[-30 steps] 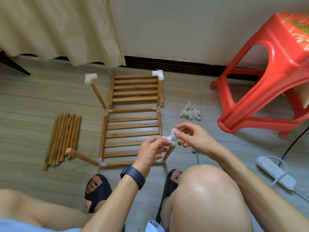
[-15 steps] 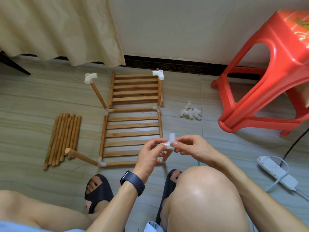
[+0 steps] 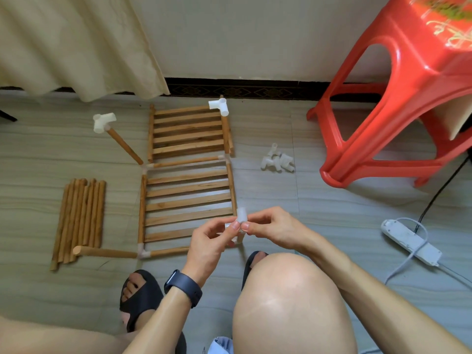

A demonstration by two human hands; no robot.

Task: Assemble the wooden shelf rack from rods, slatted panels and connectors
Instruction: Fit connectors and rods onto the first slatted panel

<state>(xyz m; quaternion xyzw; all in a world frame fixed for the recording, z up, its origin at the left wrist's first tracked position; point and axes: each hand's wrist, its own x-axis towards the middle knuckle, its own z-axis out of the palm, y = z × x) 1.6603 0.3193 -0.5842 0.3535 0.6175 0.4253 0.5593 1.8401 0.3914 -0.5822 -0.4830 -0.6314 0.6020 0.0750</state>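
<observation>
A partly built rack lies flat on the floor: a near slatted panel (image 3: 187, 200) framed by rods and a far slatted panel (image 3: 187, 131). White connectors cap two raised rods, one on the left (image 3: 103, 121) and one at the far right (image 3: 219, 105). My left hand (image 3: 209, 238) and my right hand (image 3: 270, 223) both pinch one white plastic connector (image 3: 241, 214) above the frame's near right corner. The rod under it is hidden by my fingers.
A bundle of several loose rods (image 3: 80, 218) lies on the left. Spare white connectors (image 3: 277, 162) sit right of the panels. A red plastic stool (image 3: 408, 98) stands at the right, a white power strip (image 3: 411, 242) beside it. My knee (image 3: 288, 302) and sandals are below.
The connector has been turned in my fingers, so one socket now points upward. Both hands stayed over the frame's near right corner.
</observation>
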